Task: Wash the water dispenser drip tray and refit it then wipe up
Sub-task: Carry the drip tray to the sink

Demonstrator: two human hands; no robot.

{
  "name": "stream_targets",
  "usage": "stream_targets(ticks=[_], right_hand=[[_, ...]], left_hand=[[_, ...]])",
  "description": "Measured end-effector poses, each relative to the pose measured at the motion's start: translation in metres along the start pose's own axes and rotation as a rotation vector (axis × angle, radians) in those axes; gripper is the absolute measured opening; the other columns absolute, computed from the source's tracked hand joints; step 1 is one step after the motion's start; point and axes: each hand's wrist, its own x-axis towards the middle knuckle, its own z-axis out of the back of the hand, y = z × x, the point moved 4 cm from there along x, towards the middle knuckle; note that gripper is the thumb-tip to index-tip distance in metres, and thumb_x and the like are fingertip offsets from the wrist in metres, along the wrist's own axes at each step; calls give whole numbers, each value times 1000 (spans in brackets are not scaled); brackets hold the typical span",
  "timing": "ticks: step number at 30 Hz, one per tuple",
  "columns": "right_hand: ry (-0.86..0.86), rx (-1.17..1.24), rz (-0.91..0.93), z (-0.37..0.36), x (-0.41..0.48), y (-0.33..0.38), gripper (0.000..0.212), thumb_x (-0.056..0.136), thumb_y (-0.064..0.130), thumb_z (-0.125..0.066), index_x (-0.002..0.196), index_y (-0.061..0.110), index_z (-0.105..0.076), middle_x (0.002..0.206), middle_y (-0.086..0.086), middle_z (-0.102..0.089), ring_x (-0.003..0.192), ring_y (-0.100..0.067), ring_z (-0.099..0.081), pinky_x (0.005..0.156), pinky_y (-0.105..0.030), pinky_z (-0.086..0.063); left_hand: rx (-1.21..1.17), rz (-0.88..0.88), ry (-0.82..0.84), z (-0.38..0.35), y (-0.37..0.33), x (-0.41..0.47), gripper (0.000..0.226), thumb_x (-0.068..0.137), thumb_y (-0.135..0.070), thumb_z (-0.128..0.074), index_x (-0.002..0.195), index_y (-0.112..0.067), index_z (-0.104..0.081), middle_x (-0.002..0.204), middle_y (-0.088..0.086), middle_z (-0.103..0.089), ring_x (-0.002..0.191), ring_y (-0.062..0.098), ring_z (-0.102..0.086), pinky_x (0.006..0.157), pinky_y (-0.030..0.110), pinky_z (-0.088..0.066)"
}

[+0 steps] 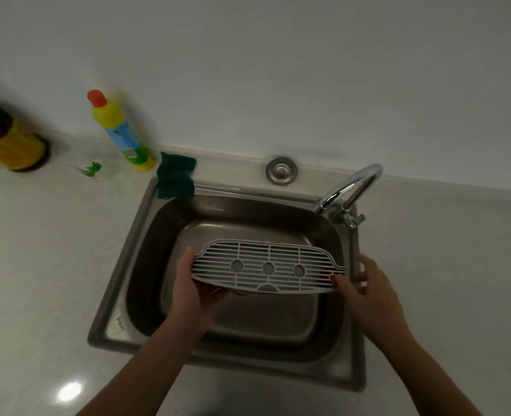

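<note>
A grey slatted drip tray grille (pixel 266 267) with three round holes hangs level over the steel sink (pixel 122 310). My left hand (pixel 192 288) grips its left end, thumb on top and fingers underneath. My right hand (pixel 365 285) is at the right end, its thumb tip touching the grille's corner and its fingers spread loosely beside the sink's right rim. The chrome tap (pixel 350 190) curves over the sink's back right corner; no water runs from it.
A green scouring sponge (pixel 174 178) lies on the sink's back left corner. A yellow detergent bottle (pixel 120 133) with a red cap stands behind it. A yellow canister (pixel 9 139) stands at the far left. A pale countertop (pixel 38 265) surrounds the sink.
</note>
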Motion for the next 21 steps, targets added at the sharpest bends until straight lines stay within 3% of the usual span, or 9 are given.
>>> stream_targets(ticks=[2, 4, 8, 11, 15, 21], right_hand=[[-155, -156, 226, 1, 2, 27, 44, 92, 46, -59, 132, 32, -48, 107, 11, -55, 85, -8, -60, 75, -28, -54], [-41, -232, 438, -22, 2, 56, 34, 91, 48, -53, 123, 36, -53, 103, 18, -55, 81, 0, -57, 72, -17, -46], [149, -476, 737, -80, 14, 90, 38, 97, 52, -43, 129, 35, -56, 112, 9, -66, 96, -7, -59, 85, -29, -51], [162, -564, 798, -98, 29, 97, 42, 99, 54, -38, 123, 30, -63, 106, 3, -69, 93, -14, -62, 83, -37, -53], [168, -643, 873, -105, 38, 97, 43, 97, 60, -39, 111, 29, -66, 95, 4, -69, 82, -16, -61, 74, -35, -48], [296, -736, 927, -104, 47, 105, 37, 99, 59, -43, 108, 29, -62, 100, 0, -71, 87, -22, -66, 79, -39, -51]], left_hand=[[8, 22, -22, 2, 0, 14, 59, 100, -58, -45, 124, -12, -71, 119, 19, -75, 103, 32, -76, 70, 41, -64], [23, 38, -34, 6, -1, 27, 58, 100, -58, -44, 123, -13, -71, 119, 19, -76, 104, 32, -75, 71, 41, -64], [47, 55, -38, 7, -4, 45, 59, 101, -58, -41, 122, -13, -72, 118, 18, -76, 106, 32, -74, 74, 41, -62], [68, 58, -33, 7, -3, 54, 61, 101, -58, -39, 125, -11, -70, 117, 18, -76, 102, 29, -76, 73, 40, -62], [92, 58, -30, 10, -2, 61, 60, 102, -58, -39, 122, -11, -71, 116, 18, -77, 97, 27, -77, 72, 40, -62], [86, 56, -8, 9, 4, 65, 58, 101, -58, -40, 115, -13, -73, 113, 17, -78, 97, 28, -77, 78, 43, -59]])
